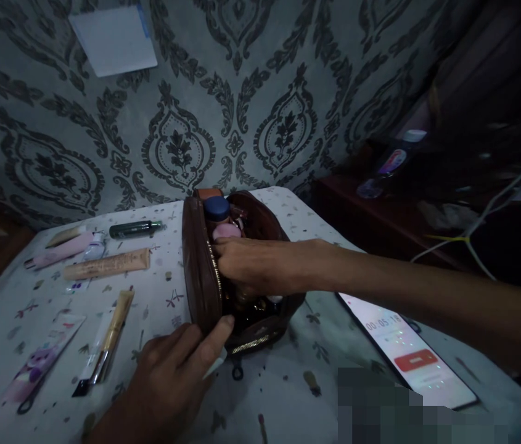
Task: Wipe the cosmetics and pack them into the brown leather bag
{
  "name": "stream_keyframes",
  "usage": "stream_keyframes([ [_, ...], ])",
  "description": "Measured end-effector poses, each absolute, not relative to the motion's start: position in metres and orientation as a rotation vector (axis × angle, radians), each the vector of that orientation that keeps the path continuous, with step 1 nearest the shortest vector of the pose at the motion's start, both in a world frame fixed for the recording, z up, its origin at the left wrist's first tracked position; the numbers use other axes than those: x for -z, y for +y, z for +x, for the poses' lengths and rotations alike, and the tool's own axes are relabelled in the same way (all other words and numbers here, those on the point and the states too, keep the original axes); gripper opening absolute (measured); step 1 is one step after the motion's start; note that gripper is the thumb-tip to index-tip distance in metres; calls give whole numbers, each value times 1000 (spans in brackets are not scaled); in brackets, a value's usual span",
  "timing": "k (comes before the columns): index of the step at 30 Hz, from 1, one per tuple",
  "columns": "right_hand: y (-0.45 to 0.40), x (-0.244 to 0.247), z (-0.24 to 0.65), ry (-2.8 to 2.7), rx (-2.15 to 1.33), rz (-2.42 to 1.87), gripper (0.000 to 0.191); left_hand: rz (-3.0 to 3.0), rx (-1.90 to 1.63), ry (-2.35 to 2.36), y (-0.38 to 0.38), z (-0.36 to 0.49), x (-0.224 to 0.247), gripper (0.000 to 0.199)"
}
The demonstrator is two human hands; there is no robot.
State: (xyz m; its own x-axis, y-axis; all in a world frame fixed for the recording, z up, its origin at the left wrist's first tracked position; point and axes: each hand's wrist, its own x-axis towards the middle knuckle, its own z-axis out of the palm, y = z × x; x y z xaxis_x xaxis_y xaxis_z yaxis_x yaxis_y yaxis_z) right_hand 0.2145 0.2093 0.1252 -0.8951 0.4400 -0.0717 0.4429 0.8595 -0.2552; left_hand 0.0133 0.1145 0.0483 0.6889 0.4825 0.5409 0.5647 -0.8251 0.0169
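A brown zippered cosmetic bag stands unzipped on the patterned white cloth. My right hand reaches into it from the right; the fingers are down inside, so what they touch or hold is hidden. Around that hand in the bag are a blue round lid, a pink rounded item and dark, shiny items too dim to name. With its fingers curled, my left hand holds the bag's near left edge, one fingertip over the rim. Something small and pale shows beneath this hand, partly covered.
Several cosmetics lie left of the bag: a dark green bottle, a beige tube, a pink tube, a purple-printed tube and a gold-and-black brush. A lit phone lies right. A plastic bottle and cables are beyond.
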Motion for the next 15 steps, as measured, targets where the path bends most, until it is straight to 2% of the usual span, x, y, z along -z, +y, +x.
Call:
stream_keyframes([
  [5,211,-121,211,2963,362,744,16,-2753,808,-877,115,11,-42,58],
  [12,208,-120,205,2804,155,854,17,-2764,783,-891,113,11,-42,61],
  [15,209,-120,205,2811,191,885,16,-2758,768,-886,113,10,-42,61],
])
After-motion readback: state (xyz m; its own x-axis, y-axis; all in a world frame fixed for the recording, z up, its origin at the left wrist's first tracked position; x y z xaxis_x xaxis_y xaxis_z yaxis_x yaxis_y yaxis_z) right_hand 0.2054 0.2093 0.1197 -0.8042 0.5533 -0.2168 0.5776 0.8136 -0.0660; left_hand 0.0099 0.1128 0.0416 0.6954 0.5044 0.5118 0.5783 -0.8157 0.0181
